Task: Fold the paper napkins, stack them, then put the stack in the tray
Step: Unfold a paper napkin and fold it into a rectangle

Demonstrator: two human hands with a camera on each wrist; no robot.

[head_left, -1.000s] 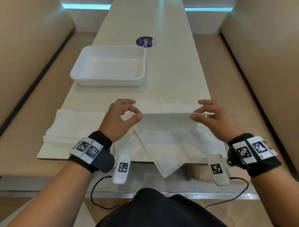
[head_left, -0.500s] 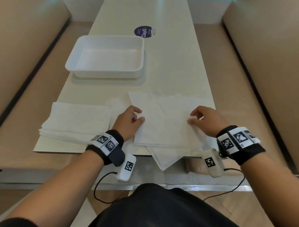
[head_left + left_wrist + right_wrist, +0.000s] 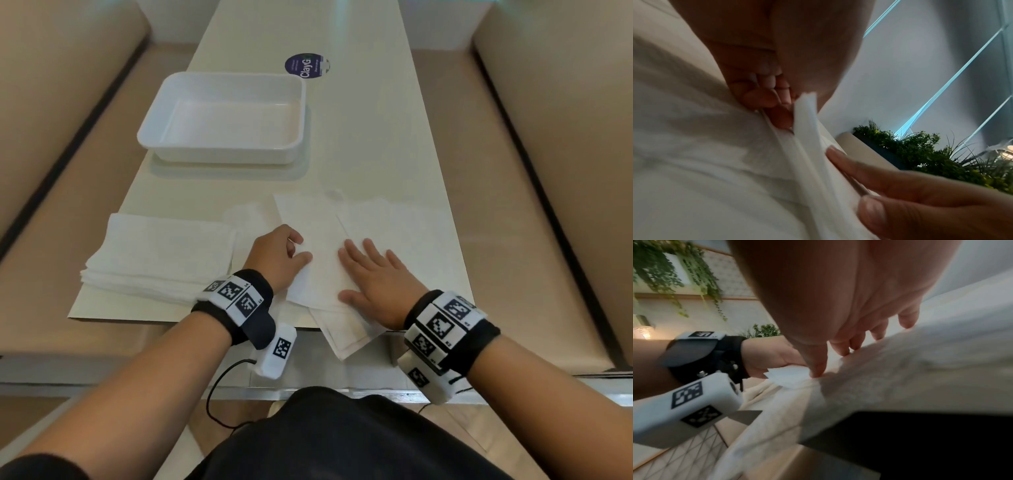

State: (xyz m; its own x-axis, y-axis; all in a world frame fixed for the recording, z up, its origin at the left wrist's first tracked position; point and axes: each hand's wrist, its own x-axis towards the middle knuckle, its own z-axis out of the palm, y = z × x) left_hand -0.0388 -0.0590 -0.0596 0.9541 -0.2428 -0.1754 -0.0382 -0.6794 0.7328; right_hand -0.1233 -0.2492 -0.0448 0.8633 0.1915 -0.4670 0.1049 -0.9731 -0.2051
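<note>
A folded white napkin (image 3: 320, 240) lies near the table's front edge on top of loose unfolded napkins (image 3: 346, 337), one corner of which hangs over the edge. My left hand (image 3: 296, 253) pinches the folded napkin's left edge (image 3: 804, 112), fingers curled. My right hand (image 3: 368, 270) lies flat on the napkin with its fingers straight, pressing it down; in the right wrist view the fingertips (image 3: 844, 350) touch the paper. A stack of folded napkins (image 3: 157, 253) sits to the left. The white tray (image 3: 219, 154) stands behind it, with nothing in it.
A round purple sticker (image 3: 307, 65) is on the table beyond the tray. Beige bench seats (image 3: 534, 205) run along both sides of the narrow table (image 3: 370, 137). Wrist camera cables hang below the front edge.
The napkin that both hands held up by its corners now lies folded on the table. My right hand slid left and flattened onto it. The left hand stays at its left edge.
</note>
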